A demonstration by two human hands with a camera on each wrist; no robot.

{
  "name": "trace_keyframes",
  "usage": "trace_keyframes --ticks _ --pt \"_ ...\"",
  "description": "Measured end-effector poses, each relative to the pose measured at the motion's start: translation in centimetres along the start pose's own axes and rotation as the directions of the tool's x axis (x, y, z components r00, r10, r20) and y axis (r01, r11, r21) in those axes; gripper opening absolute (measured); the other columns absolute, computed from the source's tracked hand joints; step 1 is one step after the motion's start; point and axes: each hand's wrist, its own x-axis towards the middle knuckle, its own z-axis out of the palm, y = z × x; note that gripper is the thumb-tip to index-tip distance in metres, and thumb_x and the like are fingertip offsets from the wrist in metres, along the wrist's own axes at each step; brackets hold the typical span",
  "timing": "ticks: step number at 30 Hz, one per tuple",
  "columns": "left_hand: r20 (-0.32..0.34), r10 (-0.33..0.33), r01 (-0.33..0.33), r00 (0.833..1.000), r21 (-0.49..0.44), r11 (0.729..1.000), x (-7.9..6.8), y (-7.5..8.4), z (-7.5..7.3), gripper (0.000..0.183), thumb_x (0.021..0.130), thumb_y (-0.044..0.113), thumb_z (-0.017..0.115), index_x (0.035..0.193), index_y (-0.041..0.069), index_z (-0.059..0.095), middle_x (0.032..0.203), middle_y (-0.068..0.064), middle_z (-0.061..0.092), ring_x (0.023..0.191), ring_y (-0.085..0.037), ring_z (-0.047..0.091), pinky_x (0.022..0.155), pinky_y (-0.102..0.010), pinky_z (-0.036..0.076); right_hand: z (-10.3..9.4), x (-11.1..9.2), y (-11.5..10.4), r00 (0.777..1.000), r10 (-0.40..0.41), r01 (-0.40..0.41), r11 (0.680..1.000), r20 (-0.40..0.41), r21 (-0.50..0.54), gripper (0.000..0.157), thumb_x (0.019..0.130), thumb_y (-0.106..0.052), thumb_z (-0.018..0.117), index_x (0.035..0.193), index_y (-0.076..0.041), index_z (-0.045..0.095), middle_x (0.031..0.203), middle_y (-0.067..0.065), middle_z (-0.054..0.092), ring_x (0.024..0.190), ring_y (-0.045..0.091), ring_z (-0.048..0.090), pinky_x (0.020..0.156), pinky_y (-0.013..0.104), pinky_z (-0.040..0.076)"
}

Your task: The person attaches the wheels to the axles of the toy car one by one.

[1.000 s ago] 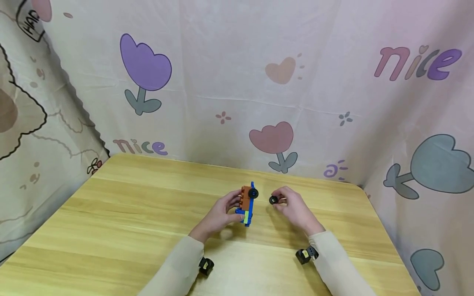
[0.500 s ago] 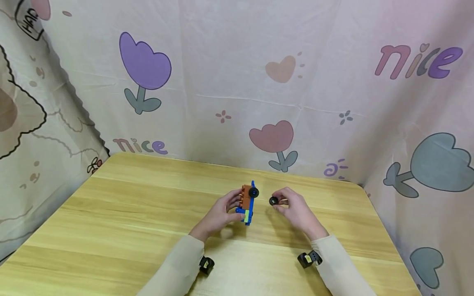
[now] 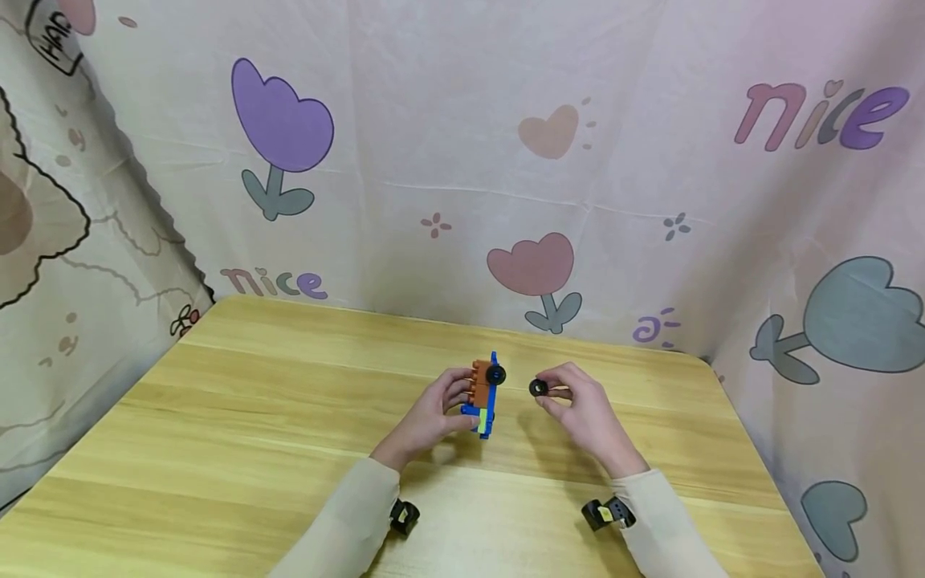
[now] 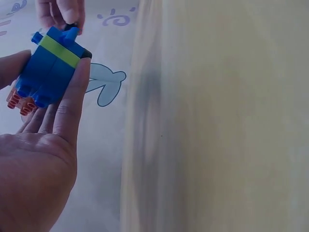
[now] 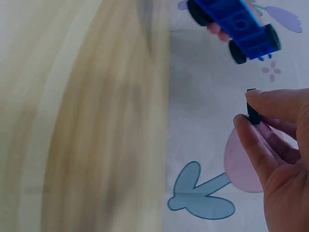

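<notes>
My left hand (image 3: 426,417) grips a building-block toy car (image 3: 481,389) above the table, its length pointing away from me. The car has a blue base, orange-brown bricks and a lime-green strip, which also shows on its end in the left wrist view. Its blue underside (image 5: 239,24) faces my right hand, with three black wheels visible in the right wrist view. To the right, my right hand (image 3: 588,413) pinches a loose black toy wheel (image 3: 538,388) between thumb and fingers. A gap separates this wheel from the car.
Beneath both hands lies a wood-grain table (image 3: 253,401). A printed cloth (image 3: 433,144) with flowers and lettering hangs behind it and along the sides. Each wrist wears a small black camera, such as the right one (image 3: 596,514).
My right hand has shifted slightly to the right with the wheel, widening the gap to the car a little. The left hand and the car stay nearly still.
</notes>
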Motion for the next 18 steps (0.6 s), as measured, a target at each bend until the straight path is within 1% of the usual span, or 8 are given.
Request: trace_keyframes --ticks 3,8,13,18 --pt "-0.001 -0.003 0.003 1.0 -0.006 1.0 0.0 -0.1 0.0 0.07 0.086 -0.002 0.069 0.147 0.001 0.034 0.141 -0.017 0.049 0.129 -0.034 0.046 0.109 -0.048 0.033 -0.3 -0.1 -0.4 1.0 -0.002 0.002 1.0 -0.003 0.01 0.033 0.078 0.012 0.075 0.108 0.0 0.069 0.102 0.004 0.062 0.094 0.02 0.064 0.082 0.024 0.053" --pt "-0.006 -0.014 0.014 1.0 -0.011 1.0 0.0 -0.1 0.1 0.072 0.086 -0.002 0.069 0.148 0.002 0.033 0.141 -0.016 0.048 0.129 -0.033 0.045 0.109 -0.047 0.033 -0.5 -0.5 -1.0 1.0 -0.02 0.021 0.999 0.018 -0.032 0.034 0.078 0.011 0.076 0.109 -0.001 0.068 0.102 0.002 0.062 0.094 0.019 0.064 0.083 0.025 0.053" --pt "-0.011 -0.016 0.016 1.0 -0.005 1.0 0.0 -0.1 0.2 0.072 0.086 -0.002 0.069 0.148 0.002 0.033 0.142 -0.017 0.048 0.13 -0.034 0.045 0.109 -0.048 0.032 -0.2 -0.7 -1.3 0.999 -0.04 0.042 0.997 0.035 -0.066 0.033 0.078 0.01 0.077 0.108 -0.003 0.068 0.102 0.001 0.062 0.093 0.017 0.064 0.083 0.028 0.054" --pt "-0.013 -0.023 0.023 1.0 -0.006 1.0 0.0 -0.1 0.3 0.073 0.086 -0.003 0.069 0.149 0.003 0.032 0.142 -0.017 0.047 0.13 -0.034 0.044 0.11 -0.049 0.031 0.1 -0.9 -1.7 0.998 -0.056 0.059 0.996 0.04 -0.064 0.033 0.079 0.009 0.077 0.108 -0.004 0.068 0.103 -0.001 0.062 0.092 0.016 0.065 0.082 0.029 0.054"
